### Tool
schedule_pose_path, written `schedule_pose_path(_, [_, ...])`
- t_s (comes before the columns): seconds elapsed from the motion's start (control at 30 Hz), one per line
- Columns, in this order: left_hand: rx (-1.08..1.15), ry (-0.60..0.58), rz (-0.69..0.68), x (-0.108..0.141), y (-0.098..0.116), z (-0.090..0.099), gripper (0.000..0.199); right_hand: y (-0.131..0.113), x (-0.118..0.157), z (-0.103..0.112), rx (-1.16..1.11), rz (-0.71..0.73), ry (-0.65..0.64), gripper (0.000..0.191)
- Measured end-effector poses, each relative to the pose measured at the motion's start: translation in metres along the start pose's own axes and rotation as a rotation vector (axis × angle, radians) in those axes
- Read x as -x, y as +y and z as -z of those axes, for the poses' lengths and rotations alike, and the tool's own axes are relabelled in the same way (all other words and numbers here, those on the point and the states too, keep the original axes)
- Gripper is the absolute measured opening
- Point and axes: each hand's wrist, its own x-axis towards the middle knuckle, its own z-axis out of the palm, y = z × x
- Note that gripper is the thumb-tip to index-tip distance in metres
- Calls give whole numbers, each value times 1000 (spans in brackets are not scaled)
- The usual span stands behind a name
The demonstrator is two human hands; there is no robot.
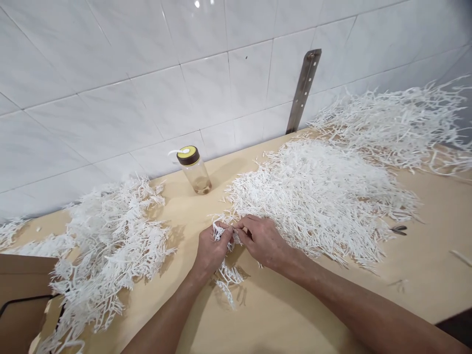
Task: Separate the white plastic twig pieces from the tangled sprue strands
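White branching plastic sprigs (229, 276) hang from my left hand (211, 251), which is closed with thumb and forefinger pressed together around them. Beside it, my right hand (262, 242) is closed in a pinch, its fingertips meeting the left thumb at the sprig. Whatever small part lies right between the fingertips is too small to make out. Close behind and to the right of my right hand spreads a large heap of loose white sprigs (317, 196). To the left lies a pile of bushier, branched white sprigs (114, 246).
A clear bottle (199, 179) with a yellow-and-black lid stands behind my hands. Another white heap (398, 125) lies at the far right. Small dark-handled snips (398, 229) rest by the big heap. A cardboard box (25, 295) is at left; a metal strip (304, 91) leans on the tiled wall.
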Motion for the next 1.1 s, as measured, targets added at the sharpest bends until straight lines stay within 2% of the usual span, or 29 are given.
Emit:
schedule_pose_path(0.17, [-44, 10, 6, -1, -1, -2, 26, -3, -1, -4, 38, -49, -23, 10])
schedule_pose_path(0.43, [-124, -59, -77, -3, -5, 1, 29, -4, -3, -9, 197, 3, -51, 11])
schedule_pose_path(0.5, [-122, -20, -64, -3, -6, 0, 30, 0, -7, -6, 216, -35, 6, 12])
schedule_pose_path(0.6, [-48, 69, -11, -1, -4, -1, 31, 9, -15, 5, 180, -131, 198, 13])
schedule_pose_path(0.7, [59, 64, 61, -1, -1, -2, 33, 18, -19, 16, 70, -139, 304, 9])
schedule_pose_path(0.83, [153, 48, 98, 0, 3, -1, 33, 25, -16, 22, 0, -168, 335, 9])
schedule_pose_path(1.1, [188, 48, 112, 0, 6, 1, 33, 25, -11, 16, -23, -161, 265, 11])
